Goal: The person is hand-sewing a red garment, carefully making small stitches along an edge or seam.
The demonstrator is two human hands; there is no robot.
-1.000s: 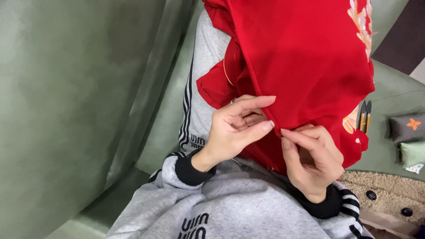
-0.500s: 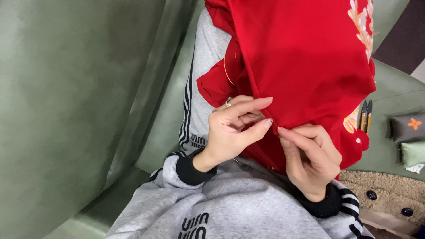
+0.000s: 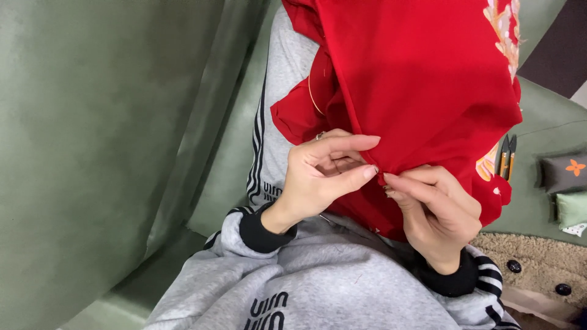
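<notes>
A red garment [image 3: 416, 85] with pale embroidery near its right edge lies draped over my lap. My left hand [image 3: 321, 177] pinches a fold of the red cloth between thumb and forefinger; a ring shows on one finger. My right hand [image 3: 437, 211] pinches the same fold right beside it, fingertips almost touching those of the left. Whether a needle sits between the fingers cannot be made out. Both wrists come out of grey sleeves with black cuffs.
I sit on a green couch [image 3: 104, 134]. Thread snips [image 3: 506, 156] lie on the seat to the right, next to a small dark pouch [image 3: 559, 171] with an orange flower and a pale green one [image 3: 572, 209]. A beige fuzzy item with black buttons [image 3: 532, 263] is at lower right.
The hands have hardly shifted; my left fingers have straightened slightly over the fold and my right fingertips stay pinched at the same spot on the red cloth.
</notes>
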